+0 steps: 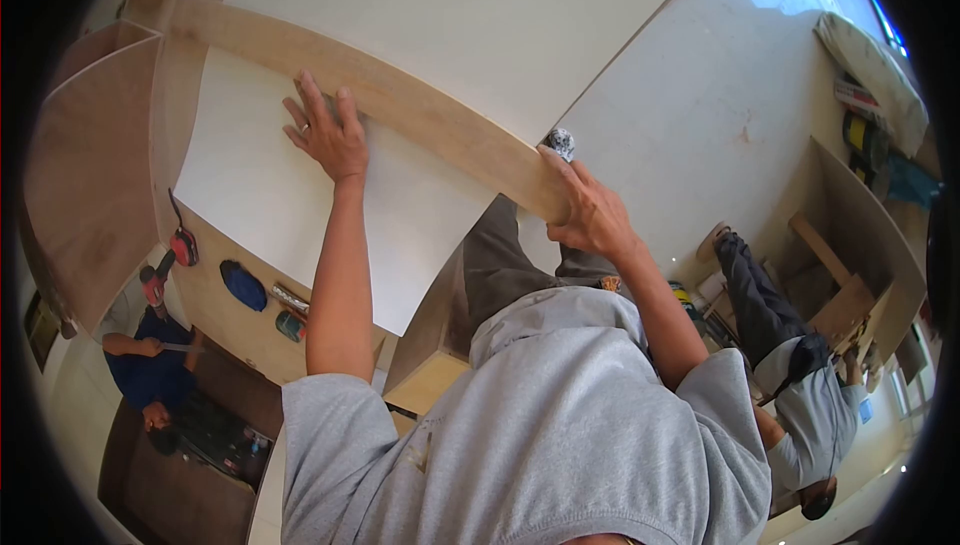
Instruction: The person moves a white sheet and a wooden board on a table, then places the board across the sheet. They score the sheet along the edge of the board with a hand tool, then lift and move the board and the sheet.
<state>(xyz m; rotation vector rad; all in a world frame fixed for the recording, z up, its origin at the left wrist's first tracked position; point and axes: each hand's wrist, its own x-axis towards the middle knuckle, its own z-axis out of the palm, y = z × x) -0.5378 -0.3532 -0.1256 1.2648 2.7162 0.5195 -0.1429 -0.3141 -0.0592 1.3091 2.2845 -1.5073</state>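
Wood strip crosses white panel, R end past its R edge, gripped by R hand. L hand has fingers spread alongside; uneven R pull could skew strip.

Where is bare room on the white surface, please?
Bare: white surface beyond the long pale wooden board, and nearer, right of the left hand. Crowded: tan wooden surface at left, with red tool and dark blue item.
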